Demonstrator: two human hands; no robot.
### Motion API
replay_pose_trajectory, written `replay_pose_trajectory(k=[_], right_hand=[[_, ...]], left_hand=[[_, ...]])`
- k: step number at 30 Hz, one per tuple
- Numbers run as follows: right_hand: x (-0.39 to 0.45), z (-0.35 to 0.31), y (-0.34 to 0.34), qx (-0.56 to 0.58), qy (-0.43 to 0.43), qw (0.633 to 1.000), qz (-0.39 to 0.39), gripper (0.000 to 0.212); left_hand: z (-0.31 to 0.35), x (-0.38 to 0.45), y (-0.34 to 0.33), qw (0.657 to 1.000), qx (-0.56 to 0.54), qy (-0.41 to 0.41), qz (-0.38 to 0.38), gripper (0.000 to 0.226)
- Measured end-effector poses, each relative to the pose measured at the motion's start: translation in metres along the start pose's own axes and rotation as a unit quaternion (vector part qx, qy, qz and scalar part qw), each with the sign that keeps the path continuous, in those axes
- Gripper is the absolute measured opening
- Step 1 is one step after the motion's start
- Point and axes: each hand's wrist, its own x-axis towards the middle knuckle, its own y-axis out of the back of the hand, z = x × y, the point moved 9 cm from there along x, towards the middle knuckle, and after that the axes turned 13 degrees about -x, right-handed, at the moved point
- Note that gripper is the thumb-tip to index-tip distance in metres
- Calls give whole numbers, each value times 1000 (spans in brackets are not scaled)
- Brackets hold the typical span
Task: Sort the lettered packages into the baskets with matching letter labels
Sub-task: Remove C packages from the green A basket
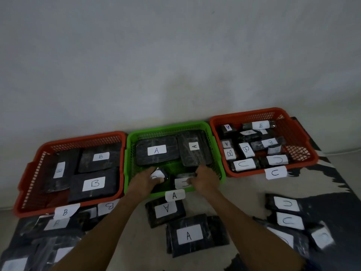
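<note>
left hand (145,178): reaches into the front of the green basket (216,153), fingers curled over a small black package (159,175) with a white label whose letter is hidden by the hand.
right hand (205,178): also inside the green basket's front part, fingers and thumb pinching the right end of a small black package marked c (182,181).
green basket: sits in the middle against the wall, tagged a on its front rim; two larger packages marked a (157,150) lie flat in its back half.
left basket (39,169): orange, touching the green one's left side, tagged b in front; it holds flat black packages, two of them plainly marked b, a third label too blurred to read.
right basket (293,133): orange, just right of the green one, tagged c in front; inside lies a mixed heap of small packages marked a, b and c.
floor, middle: two packages marked a (188,234) lie between the forearms, just before the green basket.
floor, right: packages marked c (287,204) lie near the right forearm.
floor, left: a pile of black packages (56,223), one marked b, others blurred.
</note>
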Motion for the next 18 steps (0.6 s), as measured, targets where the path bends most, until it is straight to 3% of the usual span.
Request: replay_pose_trajectory(k=[9, 18], right_hand=[[-6, 6, 26, 201, -10, 979, -20, 37], [-47, 31, 72, 388, 8, 921, 30, 26]], left_hand=[[18, -11, 21, 987, -152, -51, 16, 40], [92, -37, 17, 978, -183, -98, 4, 74]])
